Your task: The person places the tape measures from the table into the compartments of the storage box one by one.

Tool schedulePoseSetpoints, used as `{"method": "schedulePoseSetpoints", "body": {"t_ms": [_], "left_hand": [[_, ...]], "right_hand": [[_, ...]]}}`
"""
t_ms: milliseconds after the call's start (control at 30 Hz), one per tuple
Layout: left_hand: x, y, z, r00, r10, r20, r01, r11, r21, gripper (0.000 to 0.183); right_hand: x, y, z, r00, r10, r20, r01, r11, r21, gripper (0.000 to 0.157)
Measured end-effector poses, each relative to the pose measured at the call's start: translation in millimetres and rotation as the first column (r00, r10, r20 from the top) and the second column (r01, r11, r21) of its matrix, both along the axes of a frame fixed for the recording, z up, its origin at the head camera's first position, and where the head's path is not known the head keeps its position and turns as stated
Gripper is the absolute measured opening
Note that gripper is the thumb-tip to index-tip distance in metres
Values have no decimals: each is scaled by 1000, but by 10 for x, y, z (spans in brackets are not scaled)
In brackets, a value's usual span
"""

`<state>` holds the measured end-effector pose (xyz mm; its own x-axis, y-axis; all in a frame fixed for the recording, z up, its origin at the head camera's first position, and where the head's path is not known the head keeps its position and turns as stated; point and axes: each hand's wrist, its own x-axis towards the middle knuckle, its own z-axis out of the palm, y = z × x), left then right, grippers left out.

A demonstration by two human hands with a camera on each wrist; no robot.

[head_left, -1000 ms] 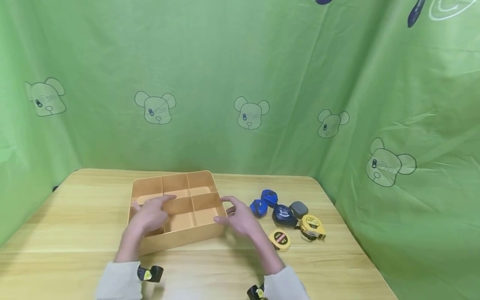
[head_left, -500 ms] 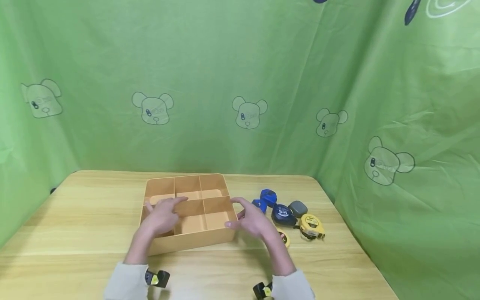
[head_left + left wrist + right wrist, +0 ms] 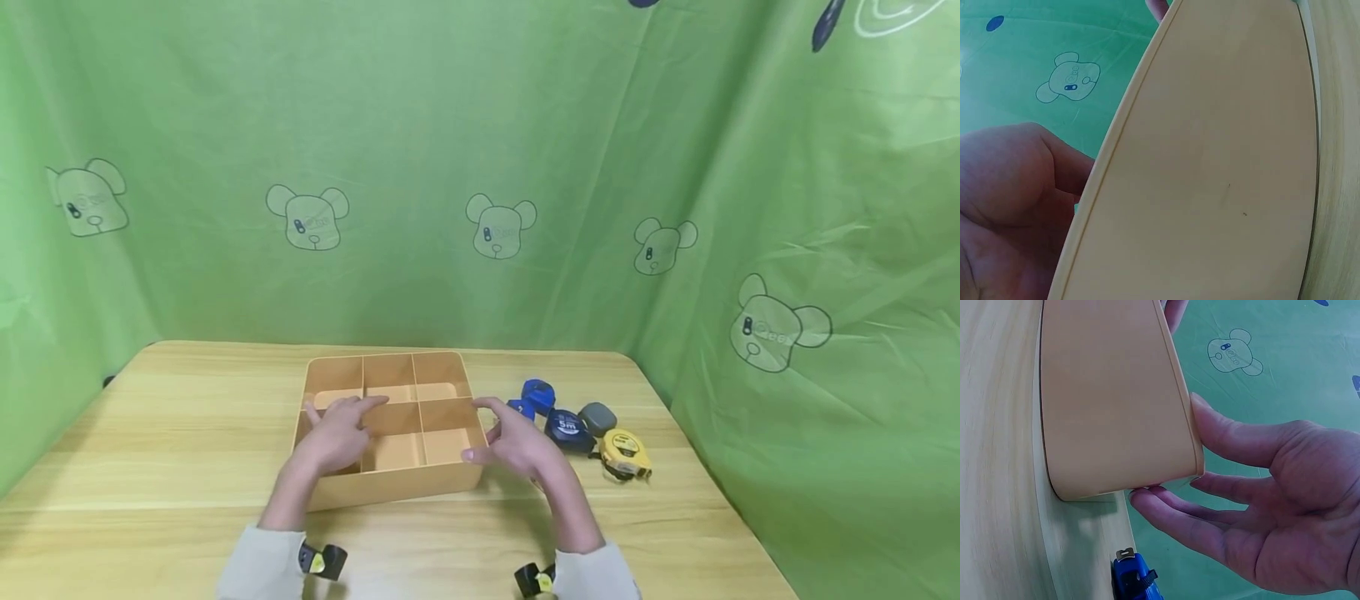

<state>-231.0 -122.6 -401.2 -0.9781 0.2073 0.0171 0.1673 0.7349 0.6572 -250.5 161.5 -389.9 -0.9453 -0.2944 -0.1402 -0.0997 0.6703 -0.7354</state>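
Note:
A tan storage box [image 3: 390, 483] with two rows of compartments sits on the table, its compartments bare where visible. My left hand [image 3: 339, 437] lies over its front left compartment, fingers spread, one reaching toward the middle divider and another at the left rim. In the left wrist view the box's front wall [image 3: 1210, 156] hides most of those fingers. My right hand [image 3: 521, 446] grips the front right corner. The right wrist view shows its thumb [image 3: 1229, 431] against the rim and other fingers along the side wall.
Tape measures lie right of the box: two blue ones [image 3: 538, 395], a navy one [image 3: 567, 430] marked 5m, and a yellow one [image 3: 625, 454]. A grey rounded object [image 3: 597, 418] touches the group. Green curtain [image 3: 405, 275] surrounds the table's back and sides.
The box has slid to the right across the table with both hands on it. My right forearm now covers nearly all of the small yellow tape measure, and the box is closer to the blue ones.

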Motion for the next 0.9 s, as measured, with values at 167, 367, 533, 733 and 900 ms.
{"method": "schedulePoseSetpoints", "body": {"t_ms": [167, 367, 533, 733, 900], "left_hand": [[9, -21, 21, 1000, 10, -17, -9, 999, 37, 56], [-14, -171, 125, 991, 128, -33, -118, 970, 212, 44], [-11, -419, 198, 947, 319, -25, -291, 892, 346, 37], [13, -722, 153, 887, 459, 52, -446, 822, 353, 41], [-6, -870, 36, 905, 392, 162, -425, 837, 346, 53]], "right_hand": [[-2, 4, -3, 1000, -2, 8, 2, 1000, -1, 89], [1, 2, -2, 1000, -3, 8, 3, 1000, 1, 89], [4, -11, 10, 1000, -5, 7, 5, 1000, 2, 88], [11, -20, 11, 1000, -7, 10, 7, 1000, 1, 89], [14, -9, 10, 1000, -15, 18, 15, 1000, -6, 90]]}}
